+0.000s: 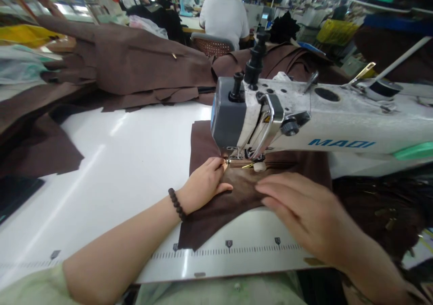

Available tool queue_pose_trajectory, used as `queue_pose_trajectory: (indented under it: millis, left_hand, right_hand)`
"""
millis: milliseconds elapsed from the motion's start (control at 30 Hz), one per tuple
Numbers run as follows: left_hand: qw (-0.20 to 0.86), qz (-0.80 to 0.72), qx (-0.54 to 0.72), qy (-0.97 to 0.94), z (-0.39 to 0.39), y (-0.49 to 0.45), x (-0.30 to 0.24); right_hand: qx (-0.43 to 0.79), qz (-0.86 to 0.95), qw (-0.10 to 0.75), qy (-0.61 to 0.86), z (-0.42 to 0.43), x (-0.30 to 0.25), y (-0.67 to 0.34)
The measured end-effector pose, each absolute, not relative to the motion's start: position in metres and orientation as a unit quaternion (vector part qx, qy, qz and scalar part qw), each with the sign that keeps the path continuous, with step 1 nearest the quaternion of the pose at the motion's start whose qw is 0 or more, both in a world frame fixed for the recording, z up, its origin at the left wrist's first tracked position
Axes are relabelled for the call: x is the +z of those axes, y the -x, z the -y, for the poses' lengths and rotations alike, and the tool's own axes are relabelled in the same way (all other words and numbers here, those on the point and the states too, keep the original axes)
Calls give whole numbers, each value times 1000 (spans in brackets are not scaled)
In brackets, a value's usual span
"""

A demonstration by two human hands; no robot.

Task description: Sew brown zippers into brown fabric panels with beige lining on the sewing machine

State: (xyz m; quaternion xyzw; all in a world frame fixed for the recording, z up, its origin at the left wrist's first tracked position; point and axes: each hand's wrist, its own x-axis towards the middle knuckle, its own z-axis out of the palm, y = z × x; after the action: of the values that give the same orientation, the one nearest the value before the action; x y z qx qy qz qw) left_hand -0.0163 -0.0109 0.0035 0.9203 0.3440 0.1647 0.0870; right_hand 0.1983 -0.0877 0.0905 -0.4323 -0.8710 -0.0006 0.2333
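A brown fabric piece [243, 190] lies under the needle area of the sewing machine [328, 115]. Across it runs a zipper [274, 164] with a gold-coloured pull. My left hand [206, 178], a dark beaded bracelet at its wrist, rests flat on the fabric left of the presser foot, thumb apart and fingertips by the zipper's end. Slightly blurred, my right hand [301, 201] is at the fabric's right side with its fingers stretched out. Nothing shows in its grip; whether its fingertips touch the cloth I cannot tell.
Brown fabric panels [135, 61] are heaped along the back and left of the white table [135, 160]. A printed ruler scale [229, 245] follows the front edge. More dark pieces with zippers [382, 214] lie at right. Ahead, a person in white [223, 14] sits facing away.
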Motion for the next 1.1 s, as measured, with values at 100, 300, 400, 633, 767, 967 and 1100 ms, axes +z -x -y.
queue_pose_trajectory:
  millis: [100, 300, 400, 633, 767, 967, 1100]
  left_hand:
    - [85, -340, 166, -922, 10, 16, 3]
    - [85, -344, 153, -922, 7, 16, 2]
    - [85, -348, 157, -920, 5, 16, 1]
    - [87, -347, 159, -920, 3, 17, 0]
    - [100, -349, 157, -918, 4, 16, 1]
    - [98, -364, 150, -914, 7, 14, 1]
    - [88, -375, 133, -913, 8, 12, 4]
  right_hand:
    - [-13, 856, 168, 489, 73, 42, -173]
    - [44, 831, 113, 543, 51, 2, -174]
    - [44, 831, 111, 544, 54, 2, -173]
    - [46, 826, 105, 551, 54, 2, -170]
    - [56, 824, 112, 552, 54, 2, -171]
    - [82, 829, 126, 539, 51, 5, -173]
    - [87, 832, 123, 534, 49, 7, -174]
